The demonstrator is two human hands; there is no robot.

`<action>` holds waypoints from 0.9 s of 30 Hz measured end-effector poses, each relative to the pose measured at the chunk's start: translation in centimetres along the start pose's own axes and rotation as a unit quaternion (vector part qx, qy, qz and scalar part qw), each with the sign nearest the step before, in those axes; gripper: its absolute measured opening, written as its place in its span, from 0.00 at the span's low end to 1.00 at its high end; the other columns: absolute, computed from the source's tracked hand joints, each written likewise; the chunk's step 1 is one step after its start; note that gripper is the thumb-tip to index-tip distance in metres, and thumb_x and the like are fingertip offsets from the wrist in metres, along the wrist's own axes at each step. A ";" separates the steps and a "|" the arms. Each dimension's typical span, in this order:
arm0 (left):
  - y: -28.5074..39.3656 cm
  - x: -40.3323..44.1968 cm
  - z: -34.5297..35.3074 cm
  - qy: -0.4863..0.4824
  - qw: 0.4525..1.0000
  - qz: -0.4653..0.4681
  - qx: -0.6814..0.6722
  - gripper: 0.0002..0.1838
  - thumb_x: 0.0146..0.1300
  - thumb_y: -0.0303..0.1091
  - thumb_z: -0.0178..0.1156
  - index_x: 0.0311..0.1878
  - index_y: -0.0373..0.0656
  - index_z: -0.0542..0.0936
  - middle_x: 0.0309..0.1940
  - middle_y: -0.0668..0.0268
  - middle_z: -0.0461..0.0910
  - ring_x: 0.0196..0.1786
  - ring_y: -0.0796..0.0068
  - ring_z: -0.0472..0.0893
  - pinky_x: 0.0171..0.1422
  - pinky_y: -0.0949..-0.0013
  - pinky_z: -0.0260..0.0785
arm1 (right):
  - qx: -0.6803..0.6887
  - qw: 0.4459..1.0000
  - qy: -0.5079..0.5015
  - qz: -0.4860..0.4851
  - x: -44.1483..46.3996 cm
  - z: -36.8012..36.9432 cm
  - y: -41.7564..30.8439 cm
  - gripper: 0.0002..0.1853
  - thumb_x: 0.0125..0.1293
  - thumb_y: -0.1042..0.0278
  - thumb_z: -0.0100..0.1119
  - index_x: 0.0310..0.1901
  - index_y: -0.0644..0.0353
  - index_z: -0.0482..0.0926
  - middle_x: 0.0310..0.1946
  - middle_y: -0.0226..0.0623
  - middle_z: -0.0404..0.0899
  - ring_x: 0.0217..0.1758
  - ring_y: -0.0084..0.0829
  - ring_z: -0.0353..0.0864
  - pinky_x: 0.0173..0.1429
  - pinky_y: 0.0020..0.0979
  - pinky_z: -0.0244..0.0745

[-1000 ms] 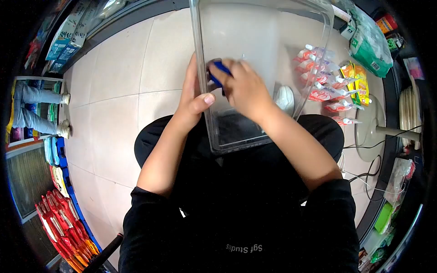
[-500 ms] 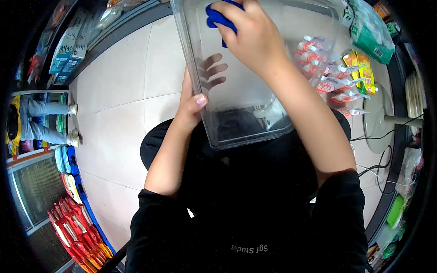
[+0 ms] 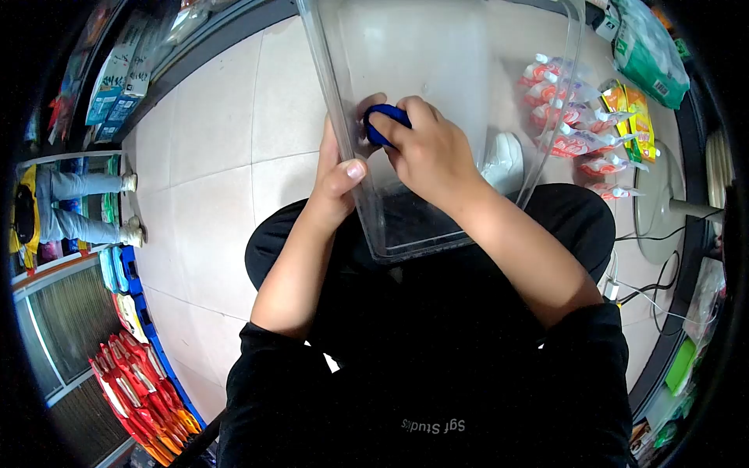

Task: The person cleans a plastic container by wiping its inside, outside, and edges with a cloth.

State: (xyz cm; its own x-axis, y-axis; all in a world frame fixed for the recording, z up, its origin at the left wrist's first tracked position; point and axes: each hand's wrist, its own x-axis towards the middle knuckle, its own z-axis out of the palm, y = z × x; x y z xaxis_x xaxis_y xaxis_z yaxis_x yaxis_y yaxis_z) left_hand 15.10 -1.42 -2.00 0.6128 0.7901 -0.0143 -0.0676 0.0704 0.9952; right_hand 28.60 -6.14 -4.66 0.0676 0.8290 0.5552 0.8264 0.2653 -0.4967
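Observation:
A large clear plastic bin (image 3: 460,243) is tilted in front of me, its lower end by my lap. My left hand (image 3: 337,179) grips the bin's left wall, thumb over the rim and fingers behind the plastic. Inside the bin, my right hand (image 3: 437,152) is closed on a bunched blue cloth (image 3: 388,125), which is against the inner left wall near my left fingers. Part of the cloth is hidden by my right fingers.
White-and-red spouted pouches (image 3: 573,117) and yellow packets (image 3: 636,121) stand on the floor at right, near a green bag (image 3: 651,58), a round stand base (image 3: 659,203) and cables. Red packages (image 3: 136,390) lie at lower left. Another person's legs (image 3: 86,187) show at left.
My right hand has brought the blue cloth from the bin's far part down toward me, to the left wall. The left hand still holds the bin, which has shifted slightly.

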 end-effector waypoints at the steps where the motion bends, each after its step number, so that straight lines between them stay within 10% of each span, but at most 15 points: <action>1: 0.0 0.2 0.1 -0.002 1.000 0.001 0.002 0.66 0.33 0.67 0.58 0.74 0.48 0.40 0.64 0.45 0.59 0.63 0.52 0.65 0.65 0.48 0.56 | -0.001 1.000 0.000 -0.008 0.3 -0.1 0.2 0.16 0.48 0.73 0.62 0.42 0.55 0.79 0.33 0.39 0.71 0.38 0.40 0.77 0.35 0.37 0.76; 9: -0.8 0.4 -0.3 -0.028 0.997 0.040 -0.055 0.59 0.38 0.62 0.63 0.69 0.39 0.49 0.64 0.49 0.58 0.64 0.54 0.63 0.66 0.52 0.56 | -0.052 0.989 0.137 -0.019 6.0 -1.1 0.9 0.14 0.50 0.72 0.60 0.42 0.54 0.80 0.29 0.39 0.71 0.37 0.41 0.77 0.34 0.38 0.76; 19: -0.5 0.1 0.0 0.009 1.000 -0.011 -0.017 0.65 0.33 0.66 0.60 0.74 0.54 0.40 0.64 0.50 0.59 0.64 0.53 0.65 0.64 0.51 0.57 | -0.002 0.995 -0.097 0.002 -1.7 -0.8 -0.7 0.14 0.49 0.69 0.61 0.41 0.55 0.81 0.32 0.39 0.72 0.35 0.40 0.77 0.34 0.37 0.76; 27: -0.1 0.0 0.0 0.011 1.000 -0.022 0.007 0.65 0.37 0.65 0.63 0.74 0.51 0.39 0.65 0.48 0.58 0.63 0.52 0.65 0.63 0.50 0.62 | -0.271 0.958 0.050 -0.076 7.7 -5.4 3.5 0.22 0.48 0.68 0.63 0.49 0.47 0.77 0.36 0.33 0.74 0.38 0.35 0.79 0.35 0.36 0.77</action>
State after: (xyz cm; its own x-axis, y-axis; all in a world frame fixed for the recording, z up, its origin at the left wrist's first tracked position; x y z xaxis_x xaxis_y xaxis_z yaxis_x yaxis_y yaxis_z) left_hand 15.13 -1.40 -2.14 0.5968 0.8001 -0.0608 -0.0287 0.0971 0.9949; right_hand 35.02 -1.55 1.49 -0.0453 0.7424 0.6684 0.9981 0.0613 -0.0004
